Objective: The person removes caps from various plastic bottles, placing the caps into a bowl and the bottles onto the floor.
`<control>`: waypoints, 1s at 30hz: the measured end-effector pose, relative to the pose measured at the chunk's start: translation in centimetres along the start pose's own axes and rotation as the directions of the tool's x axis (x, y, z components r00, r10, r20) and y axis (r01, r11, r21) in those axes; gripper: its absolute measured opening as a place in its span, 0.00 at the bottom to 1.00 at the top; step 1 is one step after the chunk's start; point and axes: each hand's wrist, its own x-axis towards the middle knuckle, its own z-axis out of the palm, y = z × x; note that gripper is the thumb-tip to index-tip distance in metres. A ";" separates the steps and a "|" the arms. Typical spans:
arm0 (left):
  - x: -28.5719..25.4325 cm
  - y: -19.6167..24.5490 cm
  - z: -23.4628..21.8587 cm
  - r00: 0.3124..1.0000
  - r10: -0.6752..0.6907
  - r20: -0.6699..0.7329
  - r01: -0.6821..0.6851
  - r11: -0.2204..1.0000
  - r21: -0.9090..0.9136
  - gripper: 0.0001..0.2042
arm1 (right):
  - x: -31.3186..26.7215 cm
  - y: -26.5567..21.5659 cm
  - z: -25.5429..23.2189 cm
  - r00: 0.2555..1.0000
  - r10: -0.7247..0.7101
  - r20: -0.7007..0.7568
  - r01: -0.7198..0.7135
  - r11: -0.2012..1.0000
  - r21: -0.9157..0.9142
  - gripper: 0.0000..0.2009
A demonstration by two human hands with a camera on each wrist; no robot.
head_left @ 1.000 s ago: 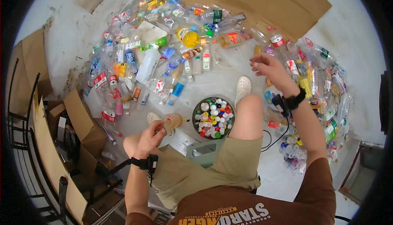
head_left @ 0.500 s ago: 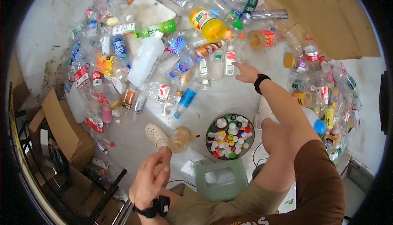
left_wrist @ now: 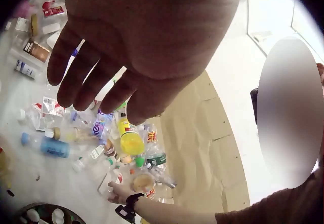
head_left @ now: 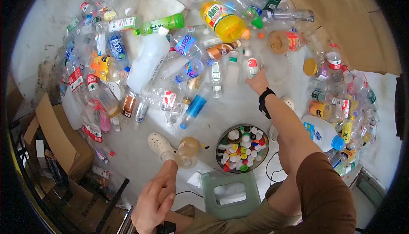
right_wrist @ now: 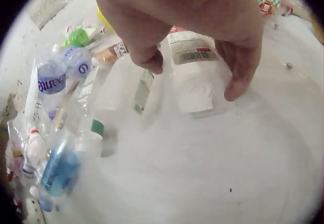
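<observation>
Thumb and fingers of the right hand (head_left: 259, 82) curl round the sides of a small clear bottle (head_left: 251, 63) with a red and white label, lying on the floor. In the right wrist view that bottle (right_wrist: 192, 77) sits between the thumb and fingers of the right hand (right_wrist: 192, 11), base toward the camera. A clear bottle with a green cap (head_left: 232, 70) lies beside it. The left hand (head_left: 152, 204), holding nothing, is over the lower left leg; the left wrist view shows its palm (left_wrist: 152, 31) and spread, slightly bent fingers.
Many plastic bottles cover the floor ahead and at both sides, including a yellow one (head_left: 223, 23). A round tray of caps (head_left: 220, 161) stands by a green stool (head_left: 208, 193). A brownish jar (head_left: 188, 152) is near the left shoe (head_left: 161, 146). Cardboard boxes are at left.
The right hand has come from the right side to the labelled bottle and taken hold of it; the bottle has tilted slightly. The left hand has moved down. The head view has shifted.
</observation>
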 end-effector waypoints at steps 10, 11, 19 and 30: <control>-1.7 0.7 1.8 0.993 0.026 -0.118 -0.040 0.991 -0.125 0.20 | -9.9 -2.6 -15.1 0.919 -0.357 0.169 0.281 0.891 0.356 0.36; -1.9 1.4 2.0 0.990 0.019 -0.142 -0.043 0.985 -0.166 0.19 | -12.0 -2.9 -17.4 0.886 -0.439 0.151 0.350 0.845 0.404 0.36; -9.5 5.3 5.3 0.885 0.280 -0.372 -0.422 0.819 -0.389 0.25 | -34.8 -0.2 -34.0 0.652 -0.729 0.211 0.543 0.642 0.541 0.33; -20.8 6.7 11.2 0.798 0.456 -0.393 -0.590 0.721 -0.363 0.21 | -49.3 11.3 -21.4 0.535 -0.797 0.281 0.112 0.397 0.911 0.34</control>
